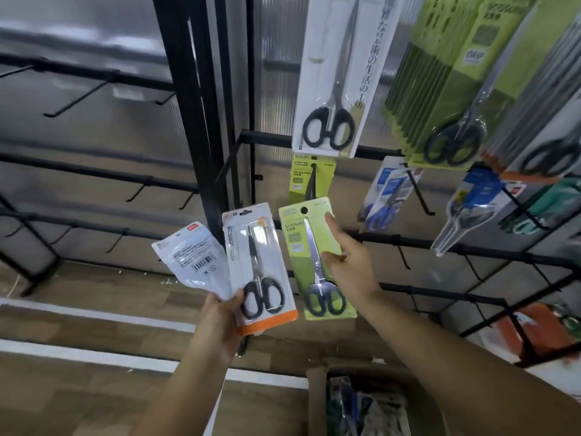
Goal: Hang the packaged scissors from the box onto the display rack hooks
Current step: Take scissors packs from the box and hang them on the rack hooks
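My left hand (220, 322) grips two packs at their lower ends: an orange-edged scissors pack (259, 265) with black handles, and behind it a white pack (196, 256) turned barcode side out. My right hand (349, 262) holds a green scissors pack (311, 259) upright, thumb and fingers across its right side, hang hole at the top. Just above it an identical green pack (303, 179) hangs on a rack hook. The cardboard box (317, 401) with more packs sits at the bottom, below my arms.
The black display rack (471, 248) at right carries a white scissors pack (336, 73), a thick row of green packs (446, 83), and blue packs (386, 196). Bare hooks (424, 199) stick out between them. An unfilled black rack (94, 80) stands at left over wood flooring.
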